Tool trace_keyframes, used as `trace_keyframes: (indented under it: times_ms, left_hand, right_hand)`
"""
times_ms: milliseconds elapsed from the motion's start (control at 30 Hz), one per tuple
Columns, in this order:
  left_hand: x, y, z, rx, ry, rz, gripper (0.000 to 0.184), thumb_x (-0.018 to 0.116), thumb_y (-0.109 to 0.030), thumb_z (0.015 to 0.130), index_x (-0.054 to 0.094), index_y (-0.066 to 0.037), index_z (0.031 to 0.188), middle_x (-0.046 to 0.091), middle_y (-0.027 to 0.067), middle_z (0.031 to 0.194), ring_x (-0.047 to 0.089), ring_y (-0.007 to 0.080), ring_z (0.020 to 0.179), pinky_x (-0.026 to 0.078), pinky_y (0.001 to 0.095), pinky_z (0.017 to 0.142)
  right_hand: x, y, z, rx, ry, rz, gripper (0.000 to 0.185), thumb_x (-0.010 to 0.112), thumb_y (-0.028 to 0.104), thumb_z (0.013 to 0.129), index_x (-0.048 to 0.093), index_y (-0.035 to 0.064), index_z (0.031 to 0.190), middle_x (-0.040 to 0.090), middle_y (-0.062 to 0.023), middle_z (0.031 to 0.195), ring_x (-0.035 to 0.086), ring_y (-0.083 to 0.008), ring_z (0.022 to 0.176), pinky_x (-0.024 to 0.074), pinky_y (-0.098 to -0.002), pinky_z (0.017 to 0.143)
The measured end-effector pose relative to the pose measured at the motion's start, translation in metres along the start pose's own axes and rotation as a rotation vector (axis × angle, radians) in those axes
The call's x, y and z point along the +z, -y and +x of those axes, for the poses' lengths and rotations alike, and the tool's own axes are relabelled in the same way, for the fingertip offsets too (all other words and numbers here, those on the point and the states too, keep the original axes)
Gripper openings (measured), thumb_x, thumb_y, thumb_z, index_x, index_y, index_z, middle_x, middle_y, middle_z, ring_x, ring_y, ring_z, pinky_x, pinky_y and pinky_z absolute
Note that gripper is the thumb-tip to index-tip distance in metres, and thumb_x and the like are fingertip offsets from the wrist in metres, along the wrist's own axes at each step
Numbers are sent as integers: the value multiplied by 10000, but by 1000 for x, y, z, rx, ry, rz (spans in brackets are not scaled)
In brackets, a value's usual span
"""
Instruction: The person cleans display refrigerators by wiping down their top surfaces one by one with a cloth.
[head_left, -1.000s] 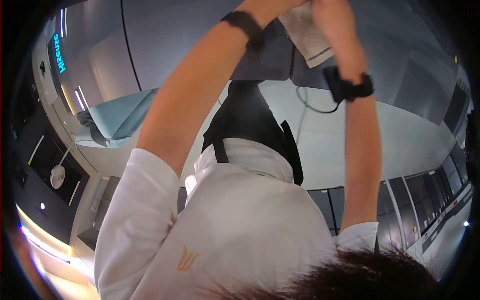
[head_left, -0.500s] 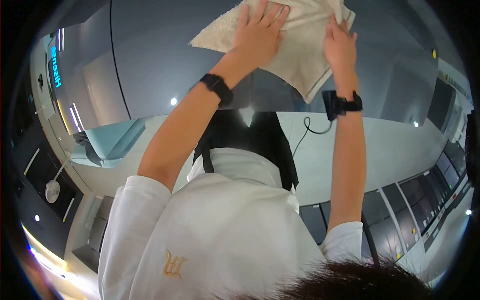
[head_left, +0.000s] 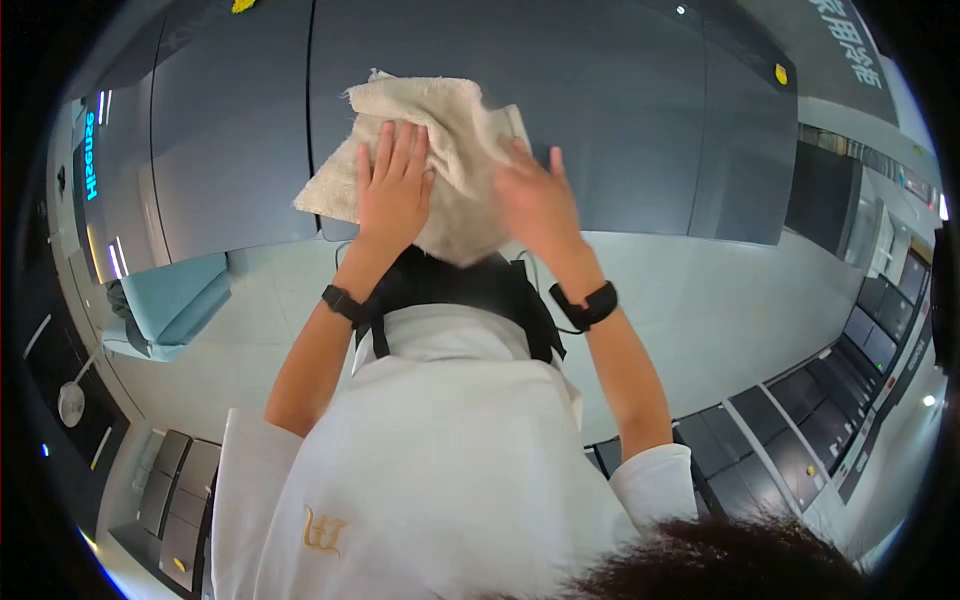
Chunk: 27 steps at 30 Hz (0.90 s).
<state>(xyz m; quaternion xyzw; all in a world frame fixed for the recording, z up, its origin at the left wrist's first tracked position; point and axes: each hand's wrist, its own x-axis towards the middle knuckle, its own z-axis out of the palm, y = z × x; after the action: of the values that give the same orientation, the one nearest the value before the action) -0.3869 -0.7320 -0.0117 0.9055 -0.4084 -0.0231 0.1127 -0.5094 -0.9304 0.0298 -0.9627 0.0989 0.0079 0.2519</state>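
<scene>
Our left hand [head_left: 393,200] lies flat on a beige towel [head_left: 435,100]; whether our blurred right hand [head_left: 540,205], at the towel's right edge, grips, we cannot tell.

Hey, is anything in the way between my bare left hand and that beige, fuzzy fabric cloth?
Nothing visible: your bare left hand rests on the beige, fuzzy fabric cloth, with no object showing between them.

The right hand [head_left: 537,205] is a blur from here; I can't tell whether its smeared fingers grip the cloth [head_left: 462,215]. The left hand's [head_left: 393,205] palm is hidden, as is the dark panel [head_left: 620,130] beneath the cloth. Some yellow thing [head_left: 241,5] and pale lettering [head_left: 848,45] run off the top edge.
</scene>
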Motion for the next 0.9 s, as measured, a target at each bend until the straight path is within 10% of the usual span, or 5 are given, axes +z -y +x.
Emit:
trace_keyframes:
  times_ms: [133,333,900]
  left_hand:
    - [1,-6,-6,-62,-6,21,591,527,-287,1051,403,-125,1605,363,68,1677,292,314,1566,205,601,1241]
    - [4,-10,-2,-58,-2,37,627,507,-273,1059,323,-141,1643,293,57,1714,244,324,1585,187,602,1249]
    - [17,-5,-10,-62,-72,32,653,501,-292,1049,296,-144,1652,291,66,1715,256,336,1578,193,600,1248]
  right_hand:
    - [-97,-15,14,133,-368,348,533,725,260,950,599,11,1404,574,-205,1493,603,-367,1326,446,-523,1140]
    - [-355,12,-34,-373,-1145,-181,534,759,252,936,602,5,1382,581,-215,1480,632,-352,1294,511,-442,1067]
    - [-459,-4,-132,-117,-1277,-443,442,730,197,943,628,19,1334,617,-197,1416,648,-332,1250,523,-425,1032]
